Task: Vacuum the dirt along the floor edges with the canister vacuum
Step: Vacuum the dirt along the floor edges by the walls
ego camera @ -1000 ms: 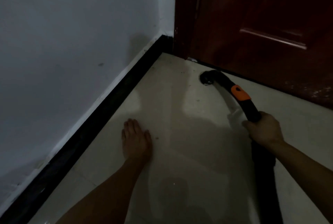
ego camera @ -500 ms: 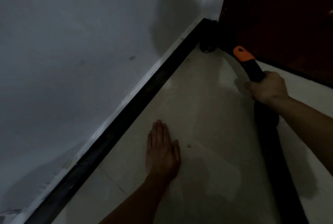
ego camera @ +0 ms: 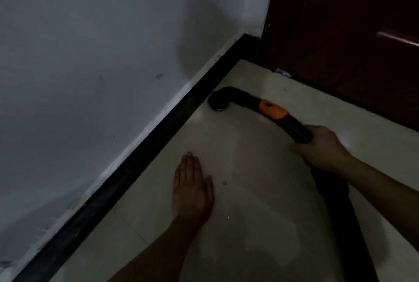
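Vacuum wand (ego camera: 273,110), nozzle (ego camera: 218,102) at edge of floor (ego camera: 260,191)
Clamped in right hand (ego camera: 322,148), ahead of left hand (ego camera: 192,188) flat on floor

The right hand (ego camera: 320,148) grips the black vacuum wand (ego camera: 292,126) behind its orange collar (ego camera: 273,109), and the round nozzle (ego camera: 218,102) sits on the pale floor (ego camera: 260,191) just beside the black baseboard (ego camera: 145,159) (near the brown door (ego camera: 351,39)). The left hand (ego camera: 192,188) lies flat on the floor.
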Demonstrator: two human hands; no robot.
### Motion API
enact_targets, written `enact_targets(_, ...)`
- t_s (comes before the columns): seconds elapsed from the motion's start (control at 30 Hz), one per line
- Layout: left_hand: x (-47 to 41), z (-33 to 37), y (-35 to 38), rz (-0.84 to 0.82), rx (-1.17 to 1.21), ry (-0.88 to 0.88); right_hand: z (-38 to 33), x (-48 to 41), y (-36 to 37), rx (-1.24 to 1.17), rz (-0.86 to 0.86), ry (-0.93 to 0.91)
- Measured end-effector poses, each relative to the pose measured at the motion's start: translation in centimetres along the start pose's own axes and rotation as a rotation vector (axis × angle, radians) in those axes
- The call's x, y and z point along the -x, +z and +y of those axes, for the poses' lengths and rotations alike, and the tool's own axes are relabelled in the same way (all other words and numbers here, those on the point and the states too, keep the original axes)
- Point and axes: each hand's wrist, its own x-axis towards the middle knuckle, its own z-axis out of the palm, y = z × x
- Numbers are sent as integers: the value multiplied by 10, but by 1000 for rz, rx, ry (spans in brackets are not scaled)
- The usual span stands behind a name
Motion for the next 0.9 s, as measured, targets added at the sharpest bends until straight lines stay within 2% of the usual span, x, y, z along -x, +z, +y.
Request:
enact_targets(0.13,1,-1,0,7,-5,5,24,-2,-26,-17,230,166)
enact_targets(0.23,2,-1,0,8,1,6,14,-8,-32,-53,225,125)
enact_targets(0.37,0,1,0,9,3,4,-22,-36,-29,-244,289,52)
enact_targets(0.67,-1,-2,2,2,-25,0,-62,-60,-13,-478,219,47)
enact_targets(0.9,1,-4,1,15,-36,-3,-32,16,-5,-209,61,-49)
